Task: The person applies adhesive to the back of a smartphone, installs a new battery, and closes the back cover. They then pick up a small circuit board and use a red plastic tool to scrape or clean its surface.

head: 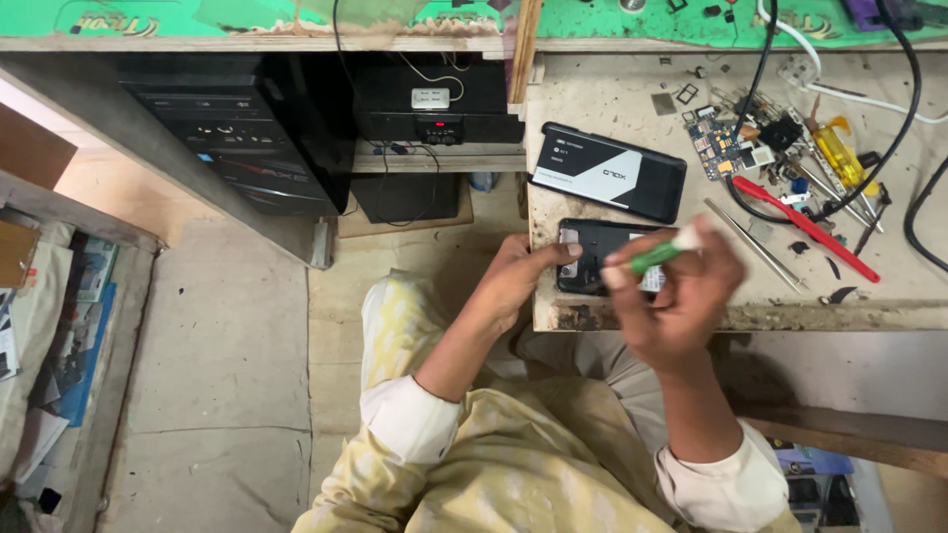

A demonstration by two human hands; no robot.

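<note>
Big picture first: the worn bench (pixel 632 109) fills the right of the view, its near edge chipped, with a dark computer tower (pixel 237 128) standing under the shelf off to the left. On the bench, far from the hands, lies a black and white phone cover (pixel 609 171); to its right a clutter of small parts, a bare circuit board (pixel 719 141), tweezers (pixel 755 247), a red tool (pixel 805 227) and a yellow-handled driver (pixel 839 153) among black cables.

Now to the work itself. The opened phone (pixel 592 252) sits at the near edge of the bench, back up, innards showing. The left hand (pixel 518 276) is clamped on its left side, thumb pressed on top, pinning it flat. The right hand (pixel 681 286) has its fingers closed around a green-handled screwdriver (pixel 660 254), tilted down to the left, tip at the phone's lower middle, though the very point is hidden behind the fingers.

Judging by that, this looks like the screw-working step on the open phone. The next move would call for a steady left hand, the tip seated square in the screw head, and light, even turning so it doesn't slip onto the board.
</note>
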